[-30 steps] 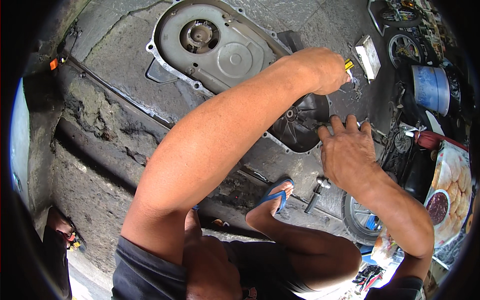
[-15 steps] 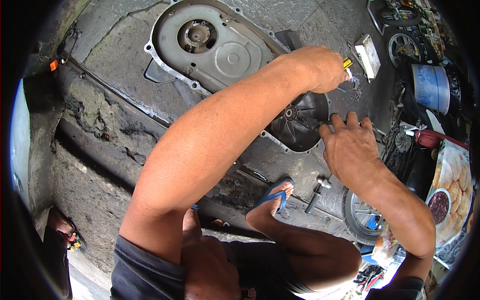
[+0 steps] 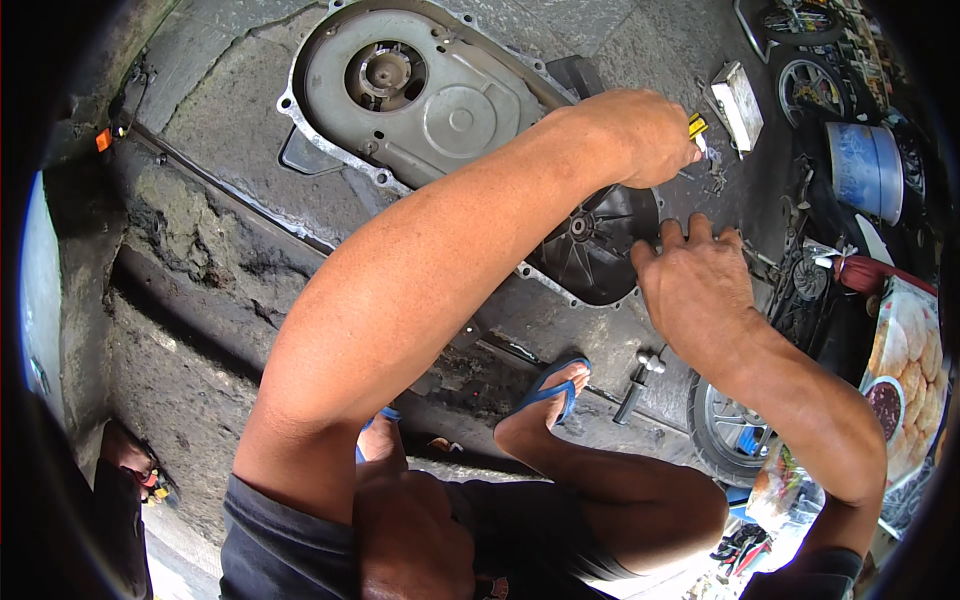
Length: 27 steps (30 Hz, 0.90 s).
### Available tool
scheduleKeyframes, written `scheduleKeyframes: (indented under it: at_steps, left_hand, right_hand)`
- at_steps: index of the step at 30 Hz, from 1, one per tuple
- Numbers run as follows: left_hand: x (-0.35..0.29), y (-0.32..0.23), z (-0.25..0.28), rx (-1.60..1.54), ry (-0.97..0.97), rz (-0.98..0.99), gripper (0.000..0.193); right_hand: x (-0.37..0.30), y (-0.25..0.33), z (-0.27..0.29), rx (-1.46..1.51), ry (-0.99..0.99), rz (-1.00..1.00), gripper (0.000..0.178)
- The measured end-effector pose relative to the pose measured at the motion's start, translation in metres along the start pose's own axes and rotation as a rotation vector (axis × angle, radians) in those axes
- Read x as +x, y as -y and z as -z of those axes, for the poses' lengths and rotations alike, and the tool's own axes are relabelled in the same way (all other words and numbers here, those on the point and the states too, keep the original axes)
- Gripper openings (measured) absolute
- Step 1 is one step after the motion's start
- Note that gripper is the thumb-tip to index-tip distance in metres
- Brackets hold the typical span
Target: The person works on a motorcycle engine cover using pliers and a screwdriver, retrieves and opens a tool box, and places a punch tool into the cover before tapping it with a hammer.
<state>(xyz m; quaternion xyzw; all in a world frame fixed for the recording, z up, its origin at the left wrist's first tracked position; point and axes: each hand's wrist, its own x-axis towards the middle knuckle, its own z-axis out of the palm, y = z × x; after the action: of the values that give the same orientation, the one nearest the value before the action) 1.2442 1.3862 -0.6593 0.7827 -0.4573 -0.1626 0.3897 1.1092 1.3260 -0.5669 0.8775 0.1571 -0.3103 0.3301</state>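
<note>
A long grey metal engine cover [image 3: 375, 135] lies open side up on the ground, with a round hub at its far left end. Its near right end is a dark, ribbed hollow [image 3: 590, 270] with a hub. My left hand [image 3: 655, 140] is closed above the far side of that end, its forearm crossing over the cover. A yellow-and-black piece [image 3: 697, 126] sticks out past its fingers, with something white beside it; the rest of it is hidden. My right hand [image 3: 695, 285] rests its bent fingers at the right rim of the cover, thumb side against the edge.
A hammer [image 3: 640, 385] lies near my sandalled foot [image 3: 560, 388]. Beyond my left hand stands a whitish box [image 3: 738, 108] beside small dark scraps. To the right are wheels [image 3: 720, 430], a blue-labelled tub [image 3: 866, 172] and a printed food package [image 3: 905, 365].
My right hand shifts very slightly up and left along the rim. My left hand stays nearly in place; the view itself shifts a little.
</note>
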Motion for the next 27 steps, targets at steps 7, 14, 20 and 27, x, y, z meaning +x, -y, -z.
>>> scheduleKeyframes:
  at_steps: [7,14,20,27]
  left_hand:
    - [0.001,0.004,0.008,-0.063,0.044,0.025,0.057]
    - [0.0,0.002,0.007,-0.105,0.058,0.045,0.054]
    - [-0.003,0.002,0.006,-0.1,0.033,0.057,0.054]
    - [-0.003,0.001,0.006,-0.079,0.039,0.035,0.053]
  right_hand:
    - [0.005,-0.004,-0.004,0.044,-0.008,0.039,0.018]
    - [0.0,-0.012,-0.014,0.093,-0.089,0.096,0.02]
    - [0.0,0.005,-0.005,0.032,-0.03,0.06,0.018]
    - [-0.002,0.005,-0.012,0.034,-0.075,0.034,0.018]
